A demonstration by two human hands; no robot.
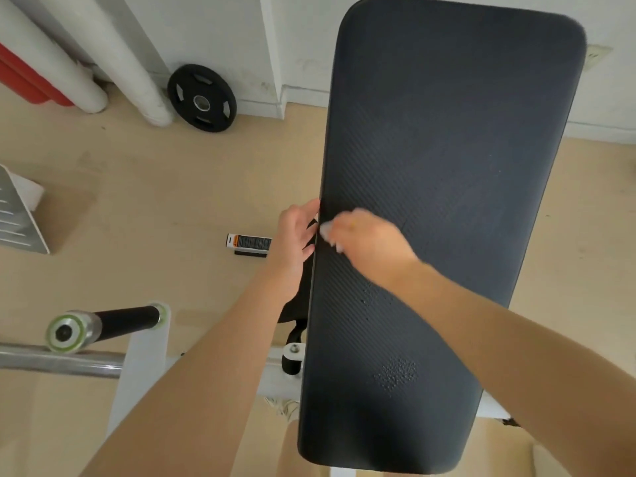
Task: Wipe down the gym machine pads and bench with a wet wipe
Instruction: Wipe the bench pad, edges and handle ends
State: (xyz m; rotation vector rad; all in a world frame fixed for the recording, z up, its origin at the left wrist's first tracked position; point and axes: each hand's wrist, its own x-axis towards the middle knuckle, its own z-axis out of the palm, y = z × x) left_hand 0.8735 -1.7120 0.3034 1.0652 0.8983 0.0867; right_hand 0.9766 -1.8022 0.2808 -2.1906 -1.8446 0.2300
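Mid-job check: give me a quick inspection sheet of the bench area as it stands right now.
Surface: black bench pad with ribbed texture; droplets sit on its near part.
Job's things: white wet wipe pressed on the pad near its left edge.
Clutter: small boxed item on the floor left of the bench; weight plate leaning at the wall.
Grippers: right hand holds the wipe, blurred; left hand touches the pad's left edge, fingers fairly straight.
Cables: nothing seen; a black strap hangs under the pad's left side.
Surroundings: tan floor, white wall pipes, barbell end on a white rack at lower left.
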